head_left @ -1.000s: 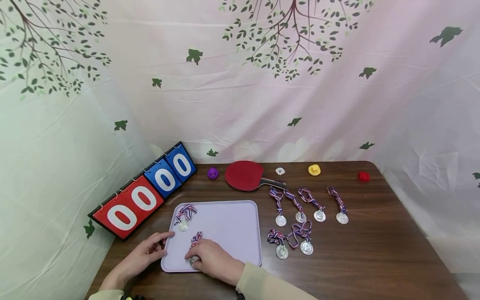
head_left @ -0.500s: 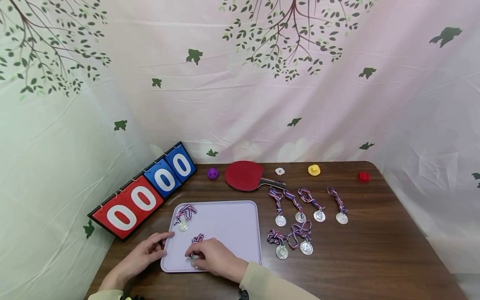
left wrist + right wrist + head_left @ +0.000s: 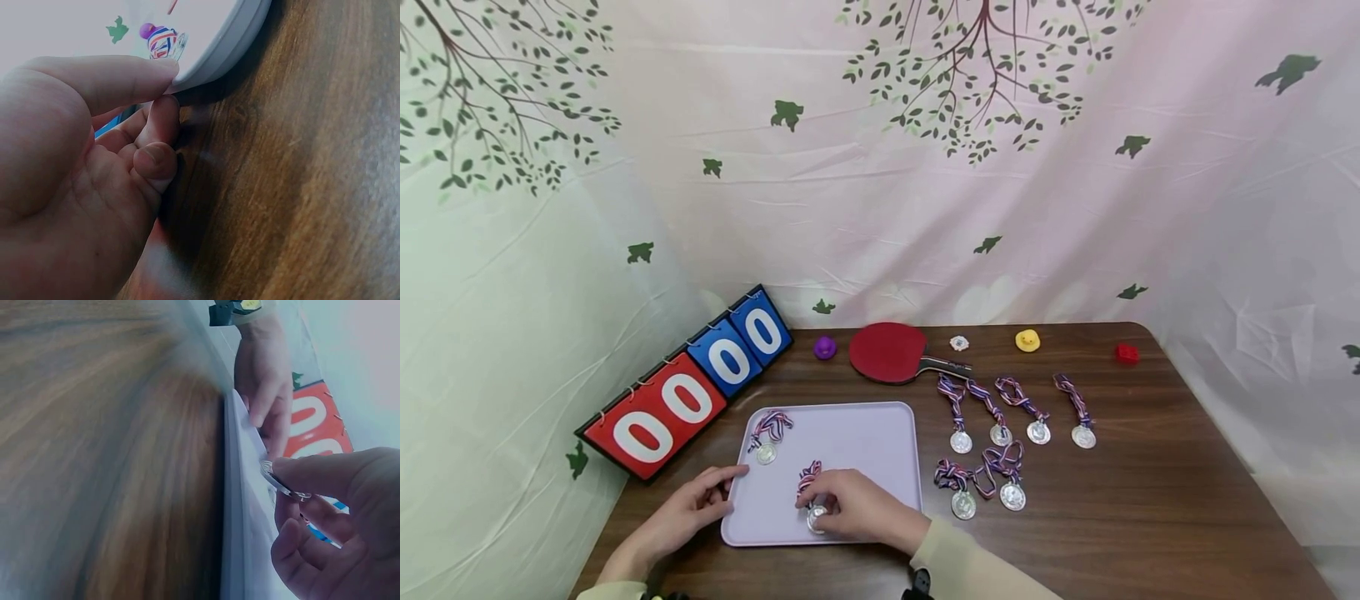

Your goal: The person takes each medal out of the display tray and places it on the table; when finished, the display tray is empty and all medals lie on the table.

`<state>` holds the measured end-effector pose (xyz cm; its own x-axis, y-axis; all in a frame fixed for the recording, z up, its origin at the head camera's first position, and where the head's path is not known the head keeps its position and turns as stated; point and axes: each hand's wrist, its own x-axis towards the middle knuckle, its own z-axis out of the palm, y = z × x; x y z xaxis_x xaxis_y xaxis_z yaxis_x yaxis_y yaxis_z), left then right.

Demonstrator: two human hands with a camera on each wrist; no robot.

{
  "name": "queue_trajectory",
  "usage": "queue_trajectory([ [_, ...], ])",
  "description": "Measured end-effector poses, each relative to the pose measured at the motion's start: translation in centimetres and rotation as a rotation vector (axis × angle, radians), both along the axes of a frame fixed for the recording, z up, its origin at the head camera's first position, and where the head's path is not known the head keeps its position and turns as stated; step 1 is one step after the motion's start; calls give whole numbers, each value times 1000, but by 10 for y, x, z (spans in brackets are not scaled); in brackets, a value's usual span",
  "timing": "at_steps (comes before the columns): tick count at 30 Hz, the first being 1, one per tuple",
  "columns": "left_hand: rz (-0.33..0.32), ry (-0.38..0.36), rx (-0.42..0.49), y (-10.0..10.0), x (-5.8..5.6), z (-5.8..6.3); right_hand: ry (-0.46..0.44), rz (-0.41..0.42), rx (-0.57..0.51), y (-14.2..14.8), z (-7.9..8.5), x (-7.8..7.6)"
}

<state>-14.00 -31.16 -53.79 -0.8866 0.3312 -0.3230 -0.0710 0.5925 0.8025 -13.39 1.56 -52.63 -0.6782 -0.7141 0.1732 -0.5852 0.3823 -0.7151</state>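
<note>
A pale lilac tray (image 3: 857,442) lies near the front of the table, one medal (image 3: 766,452) with its striped ribbon at its upper left corner. My right hand (image 3: 868,508) is over the tray's front part and pinches a second silver medal (image 3: 275,478) between thumb and fingers. Its red, white and blue ribbon (image 3: 809,475) trails away behind the disc, partly covered by the fingers. At the tray's left rim, my left hand (image 3: 681,512) rests its thumb and index fingertips on the edge, the other fingers loosely bent below.
To the tray's right lie several more ribboned medals (image 3: 1038,432). Farther back are a red table tennis paddle (image 3: 889,353), a purple duck (image 3: 824,347), a small white piece (image 3: 959,342), a yellow duck (image 3: 1027,340) and a red brick (image 3: 1127,353). A flip scoreboard (image 3: 685,392) stands left.
My right hand has shifted to the right over the tray, taking the pinched medal and its ribbon along. The left hand has stayed at the tray's left rim.
</note>
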Motion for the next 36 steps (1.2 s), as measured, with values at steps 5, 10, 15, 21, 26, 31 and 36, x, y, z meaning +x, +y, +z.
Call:
queue_trajectory([
  [5, 3, 5, 1, 1, 0, -1, 34, 16, -57, 21, 3, 0],
  [10, 5, 11, 1, 1, 0, -1, 18, 0, -103, 48, 4, -2],
  [15, 9, 1, -9, 1, 0, -1, -43, -43, -108, 79, 8, -1],
  [21, 12, -2, -13, 1, 0, -1, -33, -121, -102, 116, 12, 0],
  [26, 9, 3, -7, 1, 0, -3, -15, -186, -99, 146, 14, 2],
  [31, 15, -9, -14, 1, 0, -3, 3, -242, -111, 175, 14, 3],
  [36, 32, -15, -26, 2, 0, -2, 63, -309, -112, 202, 13, 3],
])
